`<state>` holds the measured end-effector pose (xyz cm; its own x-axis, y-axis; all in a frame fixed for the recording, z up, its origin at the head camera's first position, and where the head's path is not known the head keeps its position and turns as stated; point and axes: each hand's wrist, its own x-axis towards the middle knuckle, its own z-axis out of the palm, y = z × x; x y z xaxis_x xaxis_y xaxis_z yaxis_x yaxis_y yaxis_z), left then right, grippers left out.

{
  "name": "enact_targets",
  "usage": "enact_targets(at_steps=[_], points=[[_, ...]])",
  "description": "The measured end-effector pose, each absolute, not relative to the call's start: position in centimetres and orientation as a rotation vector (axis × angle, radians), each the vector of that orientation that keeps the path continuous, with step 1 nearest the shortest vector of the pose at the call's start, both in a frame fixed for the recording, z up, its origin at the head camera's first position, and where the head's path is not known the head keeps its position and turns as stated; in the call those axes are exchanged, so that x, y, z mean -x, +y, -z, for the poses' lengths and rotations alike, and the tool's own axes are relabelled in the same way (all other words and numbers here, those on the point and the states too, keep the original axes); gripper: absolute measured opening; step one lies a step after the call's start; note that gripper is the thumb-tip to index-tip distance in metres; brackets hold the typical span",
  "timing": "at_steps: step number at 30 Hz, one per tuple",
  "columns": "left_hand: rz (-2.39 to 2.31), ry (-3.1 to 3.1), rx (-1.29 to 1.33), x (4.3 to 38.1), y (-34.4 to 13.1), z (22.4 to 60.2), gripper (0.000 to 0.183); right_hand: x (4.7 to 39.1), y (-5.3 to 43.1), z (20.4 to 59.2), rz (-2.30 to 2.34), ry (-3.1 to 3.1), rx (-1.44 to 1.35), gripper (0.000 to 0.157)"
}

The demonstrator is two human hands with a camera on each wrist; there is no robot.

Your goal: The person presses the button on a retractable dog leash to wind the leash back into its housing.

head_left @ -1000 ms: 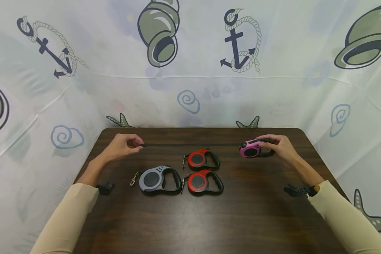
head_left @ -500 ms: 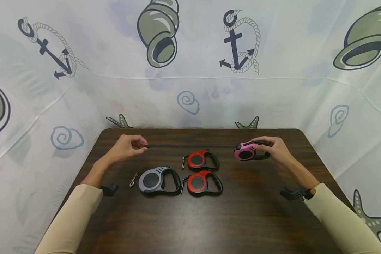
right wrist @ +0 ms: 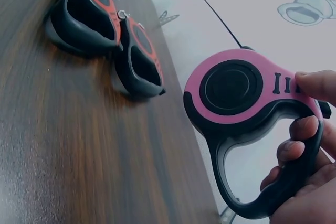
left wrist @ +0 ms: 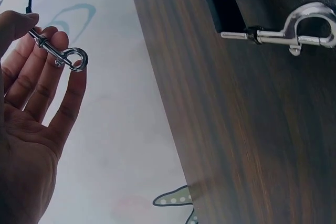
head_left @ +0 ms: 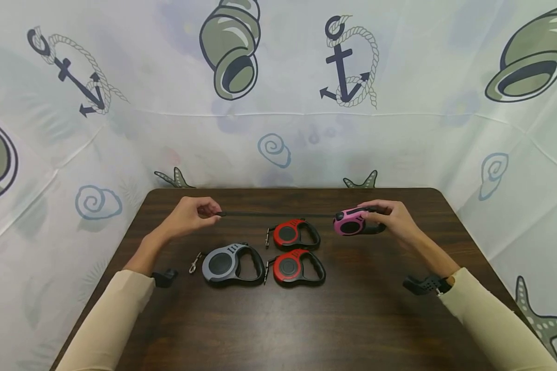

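Note:
A pink and black retractable dog leash is held up over the back right of the table. Fingers of my right hand curl round its black handle, the thumb on the pink casing, as the right wrist view shows. Its dark cord runs straight and taut leftward to my left hand. There the thumb and fingers pinch the cord's end beside a metal snap hook, seen against the palm in the left wrist view.
On the brown table lie a grey retractable leash, a red one farther back and another red one nearer. The grey leash's clip points left. A printed cloth hangs behind the table.
My right hand has moved left with the pink leash, and my left hand slightly right. The stretch of cord between them is shorter. The leashes on the table stay put.

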<state>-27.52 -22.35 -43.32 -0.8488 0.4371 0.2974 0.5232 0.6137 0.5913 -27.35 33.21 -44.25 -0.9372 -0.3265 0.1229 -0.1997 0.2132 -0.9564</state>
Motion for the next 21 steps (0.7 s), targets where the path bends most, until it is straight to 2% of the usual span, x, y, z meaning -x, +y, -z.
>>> enact_targets(at_steps=[21], points=[[1.096, -2.691, 0.872, 27.1, -19.7, 43.3, 0.016, 27.3, 30.4, 44.6, 1.828, 2.295, 0.624, 0.031]])
